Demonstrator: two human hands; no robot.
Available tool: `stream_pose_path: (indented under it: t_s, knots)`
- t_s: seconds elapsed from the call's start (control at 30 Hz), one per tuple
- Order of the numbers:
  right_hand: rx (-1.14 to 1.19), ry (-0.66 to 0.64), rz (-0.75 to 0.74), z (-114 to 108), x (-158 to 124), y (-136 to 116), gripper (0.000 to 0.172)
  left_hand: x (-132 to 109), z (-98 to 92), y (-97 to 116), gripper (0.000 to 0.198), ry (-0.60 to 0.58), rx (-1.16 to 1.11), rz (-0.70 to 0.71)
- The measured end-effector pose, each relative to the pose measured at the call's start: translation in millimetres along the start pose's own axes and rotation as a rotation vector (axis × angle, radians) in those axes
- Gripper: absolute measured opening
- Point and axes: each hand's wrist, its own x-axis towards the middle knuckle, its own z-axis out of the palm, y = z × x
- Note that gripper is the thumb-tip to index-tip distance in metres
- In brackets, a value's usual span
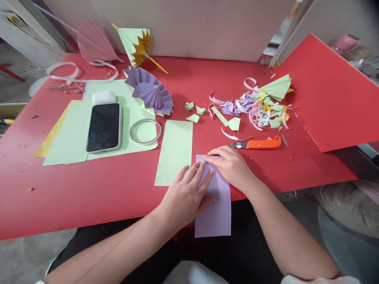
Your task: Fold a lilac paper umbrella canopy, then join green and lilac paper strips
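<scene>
A strip of purple paper [216, 215] lies lengthwise in front of me, its near end hanging past the table edge. My left hand [186, 193] rests across its upper left part with the fingers spread. At the far edge of the strip, my right hand [232, 167] has its thumb and forefinger closed on the paper. A pale green paper rectangle [174, 148] lies flat just left of the strip. Beyond my right hand is an orange utility knife [263, 143] with some blade out.
Scraps of cut paper [262, 114] are heaped at the right. A phone [104, 128] and a tape roll [145, 131] lie on green sheets at left. A pleated purple fan [152, 91] and a paper umbrella [134, 45] stand behind. A red board [337, 94] leans at right.
</scene>
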Motion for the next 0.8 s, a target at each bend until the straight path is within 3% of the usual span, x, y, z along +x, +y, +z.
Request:
stream_pose_path:
  t_s: [0.33,0.63,0.8]
  knots:
    - [-0.012,-0.012,-0.002,-0.2,0.2,-1.2,0.029,4.4,-0.6,-5.2,0.057,0.006,-0.019,0.036]
    - [0.052,-0.039,0.106,-13.5,-6.2,6.4,0.028,6.5,-2.9,-6.4,0.065,0.000,-0.007,0.035]
    - [0.109,-0.030,0.136,-18.8,-10.9,11.5,0.031,12.7,-1.5,-4.1,0.077,0.074,-0.016,0.009]
